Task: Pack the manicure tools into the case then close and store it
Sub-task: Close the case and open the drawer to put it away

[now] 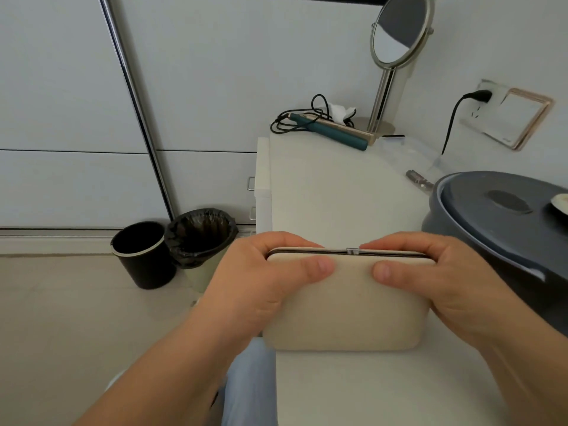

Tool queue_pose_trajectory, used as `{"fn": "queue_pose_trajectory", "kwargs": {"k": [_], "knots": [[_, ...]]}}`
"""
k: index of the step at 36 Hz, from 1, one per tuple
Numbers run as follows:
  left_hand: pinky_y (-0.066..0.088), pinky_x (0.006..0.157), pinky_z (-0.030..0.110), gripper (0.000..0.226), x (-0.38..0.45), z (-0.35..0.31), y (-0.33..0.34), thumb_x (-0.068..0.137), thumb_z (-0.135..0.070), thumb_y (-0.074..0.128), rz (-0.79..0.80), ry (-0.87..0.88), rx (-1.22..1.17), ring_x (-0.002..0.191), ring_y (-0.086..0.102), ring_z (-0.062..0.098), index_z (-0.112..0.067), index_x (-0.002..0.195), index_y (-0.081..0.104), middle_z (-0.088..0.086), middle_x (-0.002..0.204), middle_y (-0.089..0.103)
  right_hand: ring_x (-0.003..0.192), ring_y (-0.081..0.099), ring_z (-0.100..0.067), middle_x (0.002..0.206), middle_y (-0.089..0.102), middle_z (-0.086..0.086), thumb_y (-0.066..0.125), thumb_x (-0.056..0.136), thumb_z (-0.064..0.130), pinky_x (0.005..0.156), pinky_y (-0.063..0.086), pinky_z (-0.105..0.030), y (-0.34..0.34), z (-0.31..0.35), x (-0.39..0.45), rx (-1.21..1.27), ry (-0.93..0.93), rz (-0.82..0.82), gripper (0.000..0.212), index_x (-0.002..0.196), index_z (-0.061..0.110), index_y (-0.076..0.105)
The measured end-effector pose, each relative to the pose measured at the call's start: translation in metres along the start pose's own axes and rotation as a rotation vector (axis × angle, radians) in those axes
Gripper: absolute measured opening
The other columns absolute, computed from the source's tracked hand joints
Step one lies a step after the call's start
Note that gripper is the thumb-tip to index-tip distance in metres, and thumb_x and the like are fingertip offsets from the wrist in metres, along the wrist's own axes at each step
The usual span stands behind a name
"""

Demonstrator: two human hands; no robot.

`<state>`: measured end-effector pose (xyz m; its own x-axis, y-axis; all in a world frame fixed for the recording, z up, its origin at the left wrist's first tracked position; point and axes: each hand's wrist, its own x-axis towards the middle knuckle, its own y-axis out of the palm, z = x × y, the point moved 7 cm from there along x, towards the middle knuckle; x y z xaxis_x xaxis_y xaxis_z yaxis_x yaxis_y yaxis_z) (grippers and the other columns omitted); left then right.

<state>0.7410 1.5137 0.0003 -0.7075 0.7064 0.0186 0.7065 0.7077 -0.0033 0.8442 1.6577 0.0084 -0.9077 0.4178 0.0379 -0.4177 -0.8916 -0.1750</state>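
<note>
Case (344,305) closed, unlabelled, both hands gripping.

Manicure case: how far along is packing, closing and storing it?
Packing looks done: the cream case shows its metal frame together, no tools visible outside. In hand: left hand and right hand press the clasp edge. Left: storing it; it sits on the white table.
</note>
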Motion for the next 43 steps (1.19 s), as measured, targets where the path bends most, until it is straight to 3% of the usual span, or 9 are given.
{"fn": "queue_pose_trajectory", "kwargs": {"k": [5,9,19,22,26,29,36,39,43], "knots": [[0.044,0.051,0.011,0.021,-0.002,-0.014,0.001,0.053,-0.034,0.073,0.080,0.090,0.180,0.060,0.062,0.001,-0.027,0.073,0.072,-0.009,0.068,0.070,0.061,0.065,-0.001,0.070,0.073,0.005,0.078,0.047,0.026,0.052,0.046,-0.010,0.003,0.009,-0.005,-0.050,-0.026,0.019,0.026,0.073,0.026,0.076],[0.045,0.056,0.009,0.025,-0.003,-0.018,0.006,0.055,-0.038,0.072,0.112,0.138,0.280,0.069,0.064,-0.004,-0.038,0.080,0.071,-0.019,0.076,0.070,0.065,0.065,-0.003,0.073,0.073,0.003,0.076,0.043,0.036,0.055,0.047,-0.011,0.005,0.013,-0.006,-0.083,-0.055,0.031,0.034,0.075,0.024,0.076],[0.041,0.056,0.005,0.017,-0.011,-0.026,0.006,0.056,-0.036,0.072,0.015,0.257,0.326,0.068,0.061,-0.005,-0.037,0.073,0.072,-0.019,0.072,0.068,0.062,0.061,0.000,0.070,0.070,0.006,0.084,0.052,0.026,0.054,0.044,-0.009,0.007,0.027,-0.010,-0.170,-0.151,0.044,0.022,0.072,0.025,0.075],[0.040,0.060,0.005,0.019,-0.013,-0.035,0.004,0.058,-0.037,0.070,-0.053,0.356,0.391,0.071,0.061,-0.005,-0.038,0.076,0.071,-0.020,0.074,0.066,0.069,0.061,0.003,0.076,0.069,0.013,0.077,0.055,0.040,0.060,0.042,-0.005,0.005,0.036,-0.011,-0.304,-0.259,-0.033,0.022,0.075,0.032,0.073],[0.040,0.071,0.006,0.022,-0.009,-0.048,0.005,0.065,-0.034,0.068,-0.166,0.572,0.634,0.079,0.056,-0.005,-0.033,0.087,0.071,-0.017,0.077,0.063,0.084,0.058,0.006,0.088,0.063,0.024,0.073,0.070,0.035,0.071,0.038,-0.001,0.002,0.045,-0.008,-0.561,-0.425,-0.173,0.018,0.083,0.042,0.064],[0.041,0.078,0.017,0.025,-0.002,-0.042,0.007,0.068,-0.031,0.067,-0.197,0.647,0.736,0.085,0.052,0.000,-0.027,0.093,0.071,-0.014,0.084,0.064,0.088,0.055,0.002,0.086,0.063,0.022,0.073,0.071,0.024,0.077,0.039,-0.007,0.001,0.038,-0.002,-0.654,-0.453,-0.211,0.027,0.085,0.045,0.061],[0.038,0.083,0.022,0.026,0.004,-0.012,0.010,0.065,-0.029,0.070,-0.178,0.704,0.806,0.088,0.050,0.003,-0.025,0.090,0.072,-0.008,0.089,0.069,0.088,0.055,-0.006,0.087,0.057,0.022,0.080,0.066,0.014,0.083,0.040,-0.016,0.005,0.015,-0.005,-0.821,-0.500,-0.224,0.025,0.089,0.019,0.071],[0.037,0.079,0.020,0.022,-0.001,-0.004,0.016,0.061,-0.023,0.073,-0.154,0.735,0.831,0.085,0.050,0.005,-0.022,0.082,0.073,-0.005,0.084,0.070,0.084,0.058,-0.019,0.087,0.063,0.005,0.080,0.065,0.015,0.077,0.047,-0.033,0.012,0.009,-0.012,-0.945,-0.564,-0.199,0.022,0.084,0.015,0.070],[0.037,0.078,0.023,0.019,-0.007,0.004,0.021,0.060,-0.024,0.072,-0.115,0.689,0.884,0.085,0.056,0.009,-0.022,0.079,0.073,-0.005,0.083,0.069,0.082,0.055,-0.016,0.086,0.063,0.004,0.079,0.063,0.021,0.072,0.046,-0.031,0.017,-0.001,-0.018,-1.058,-0.570,-0.176,0.024,0.084,0.019,0.066]]}}
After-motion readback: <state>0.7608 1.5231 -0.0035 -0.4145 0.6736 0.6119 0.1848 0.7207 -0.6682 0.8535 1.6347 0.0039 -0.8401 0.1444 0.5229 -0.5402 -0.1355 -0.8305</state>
